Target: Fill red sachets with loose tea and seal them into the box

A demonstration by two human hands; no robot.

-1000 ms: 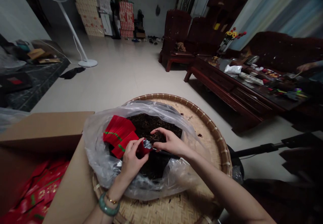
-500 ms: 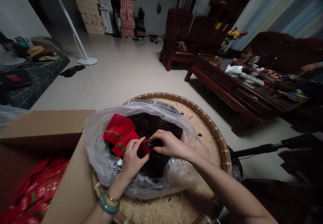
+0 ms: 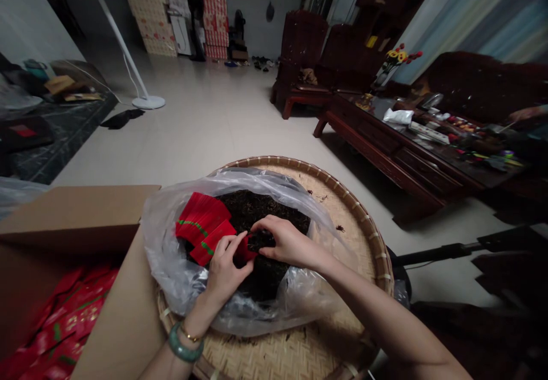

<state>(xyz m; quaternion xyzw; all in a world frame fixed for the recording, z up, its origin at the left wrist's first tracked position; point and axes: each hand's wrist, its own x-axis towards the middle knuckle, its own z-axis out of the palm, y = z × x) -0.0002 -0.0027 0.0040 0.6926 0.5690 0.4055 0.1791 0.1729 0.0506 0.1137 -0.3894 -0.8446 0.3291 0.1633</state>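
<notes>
My left hand (image 3: 226,269), with a green bangle at the wrist, holds a small red packet (image 3: 243,249) between thumb and fingers. Its mouth faces my right hand (image 3: 289,244), whose curled fingers grip a clump of dark dried tea leaves (image 3: 262,240) right at the opening. Both hands are over a clear plastic bag (image 3: 160,254) spread open around a heap of dark loose leaves (image 3: 252,204). A fanned stack of red packets (image 3: 203,220) with green stripes lies on the heap, left of my hands.
A round woven bamboo tray (image 3: 379,249) carries the bag, with stray leaves on it. To the left stands a cardboard box (image 3: 115,306) with many red packets (image 3: 81,317) inside. Farther off are a white fan (image 3: 128,55), a cluttered wooden table (image 3: 377,140) and another person's hand (image 3: 524,114).
My right hand has shifted slightly, and the clump of leaves shows more plainly at the packet's mouth. My left hand keeps its hold in nearly the same place.
</notes>
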